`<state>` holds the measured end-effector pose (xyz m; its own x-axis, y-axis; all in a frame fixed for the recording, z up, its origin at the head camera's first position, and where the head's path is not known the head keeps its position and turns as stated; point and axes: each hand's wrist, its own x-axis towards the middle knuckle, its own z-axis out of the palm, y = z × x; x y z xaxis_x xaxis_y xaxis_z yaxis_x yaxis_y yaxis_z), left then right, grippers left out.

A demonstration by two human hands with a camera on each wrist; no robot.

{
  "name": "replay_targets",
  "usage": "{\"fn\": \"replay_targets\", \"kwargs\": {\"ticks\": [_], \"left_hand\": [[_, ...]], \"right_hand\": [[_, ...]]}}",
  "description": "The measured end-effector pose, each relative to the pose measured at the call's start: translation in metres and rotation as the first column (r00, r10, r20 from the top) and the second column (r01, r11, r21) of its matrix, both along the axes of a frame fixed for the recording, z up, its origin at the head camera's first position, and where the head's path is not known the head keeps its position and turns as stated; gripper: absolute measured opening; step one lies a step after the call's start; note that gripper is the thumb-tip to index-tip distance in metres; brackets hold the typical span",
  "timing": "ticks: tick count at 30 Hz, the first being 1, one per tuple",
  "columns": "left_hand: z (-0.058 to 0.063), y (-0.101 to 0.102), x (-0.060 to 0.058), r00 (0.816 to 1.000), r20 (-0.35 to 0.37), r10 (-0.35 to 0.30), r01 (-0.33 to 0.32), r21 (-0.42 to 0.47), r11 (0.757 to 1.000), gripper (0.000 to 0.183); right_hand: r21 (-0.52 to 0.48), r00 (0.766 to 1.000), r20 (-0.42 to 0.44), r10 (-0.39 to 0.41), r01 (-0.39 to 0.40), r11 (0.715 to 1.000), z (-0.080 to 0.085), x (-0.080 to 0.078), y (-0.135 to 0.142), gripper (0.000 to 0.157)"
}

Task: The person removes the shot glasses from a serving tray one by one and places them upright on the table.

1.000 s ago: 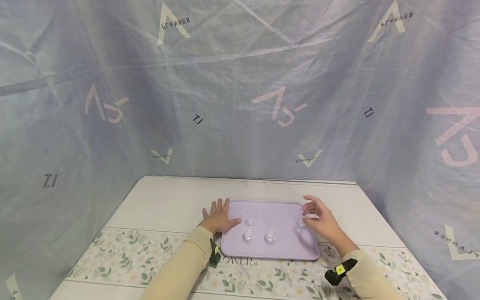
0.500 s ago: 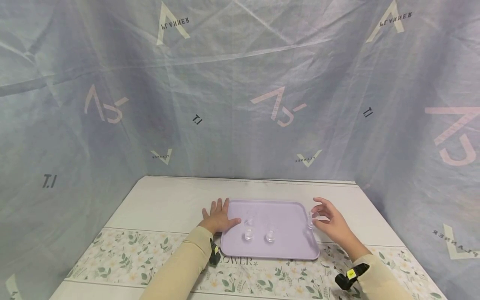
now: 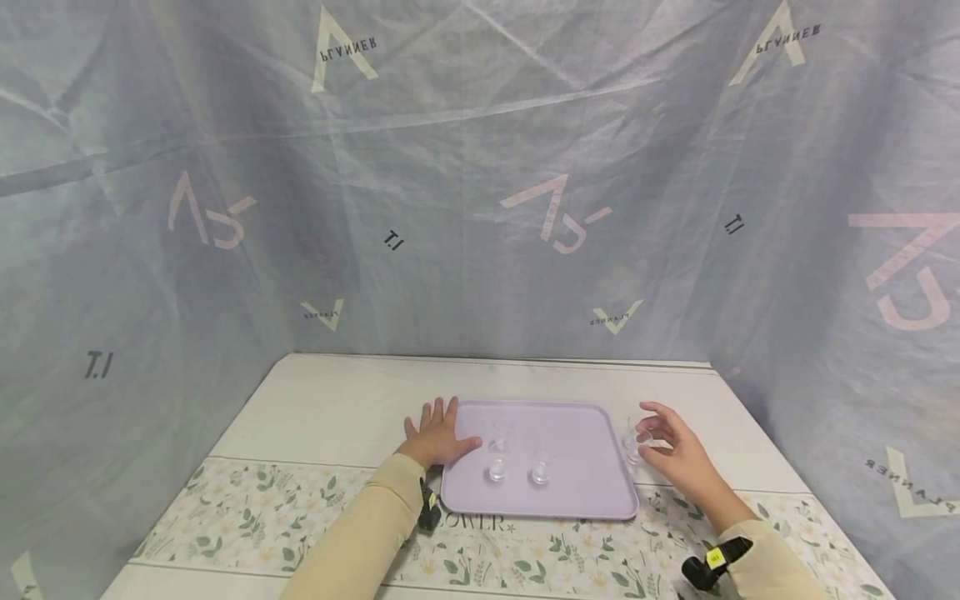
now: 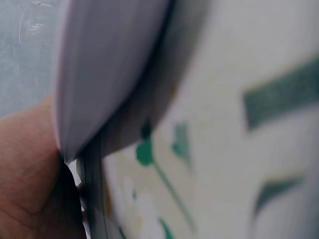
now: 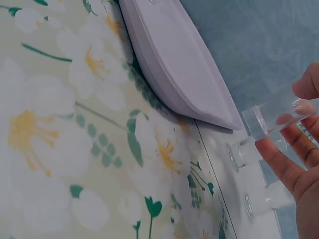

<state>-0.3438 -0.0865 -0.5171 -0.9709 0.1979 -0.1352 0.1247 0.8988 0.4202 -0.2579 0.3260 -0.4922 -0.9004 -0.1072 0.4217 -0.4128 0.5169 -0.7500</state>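
Note:
My left hand [image 3: 438, 439] lies spread at the left end of a light purple tray [image 3: 573, 496], its thumb over the rim. On the tray stand three small clear glasses: a back one [image 3: 499, 440], a front-left one [image 3: 498, 471] and a front-right one [image 3: 541, 473]. Just past the tray's right edge, my right hand [image 3: 672, 446] holds another clear glass between thumb and fingers. In the right wrist view this held glass [image 5: 264, 119] is tilted, its base toward the tray. The left wrist view has the tray's side [image 4: 109, 59] very close, hiding most of the left hand.
Behind the held glass, two more clear glasses, a nearer one [image 5: 240, 153] and another [image 5: 264, 200], show on the white surface in the right wrist view. The table's floral cloth strip [image 3: 300, 508] runs under the tray's front. Grey-blue curtains [image 3: 465, 208] enclose the back and sides.
The right hand has carried the glass rightward from over the tray's right end to beyond its edge, and lowered slightly. The left hand, tray and its three glasses have stayed put.

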Motion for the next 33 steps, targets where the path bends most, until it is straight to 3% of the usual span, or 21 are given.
{"fn": "replay_targets", "kwargs": {"ticks": [6, 13, 16, 24, 33], "left_hand": [[-0.002, -0.001, 0.001, 1.0, -0.008, -0.004, 0.004, 0.009, 1.0, 0.107], [0.013, 0.0, 0.01, 1.0, -0.001, -0.009, 0.009, -0.001, 1.0, 0.1], [0.012, 0.0, 0.01, 1.0, 0.001, -0.011, 0.011, -0.01, 1.0, 0.1], [-0.01, -0.001, -0.007, 1.0, 0.001, 0.002, -0.002, -0.027, 1.0, 0.105], [-0.02, -0.002, -0.015, 1.0, -0.006, 0.002, -0.002, -0.021, 1.0, 0.106]], "right_hand": [[-0.001, 1.0, -0.002, -0.005, 0.005, 1.0, -0.003, 0.002, 0.003, 0.068], [0.001, 1.0, 0.012, -0.015, 0.015, 1.0, -0.012, 0.002, 0.006, 0.07], [0.008, 1.0, 0.009, -0.019, 0.019, 1.0, -0.015, 0.001, 0.007, 0.071], [0.025, 0.999, 0.008, -0.036, 0.036, 0.999, -0.016, 0.006, 0.005, 0.07], [0.022, 0.999, 0.007, -0.035, 0.035, 0.999, -0.025, 0.005, 0.011, 0.071]]}}
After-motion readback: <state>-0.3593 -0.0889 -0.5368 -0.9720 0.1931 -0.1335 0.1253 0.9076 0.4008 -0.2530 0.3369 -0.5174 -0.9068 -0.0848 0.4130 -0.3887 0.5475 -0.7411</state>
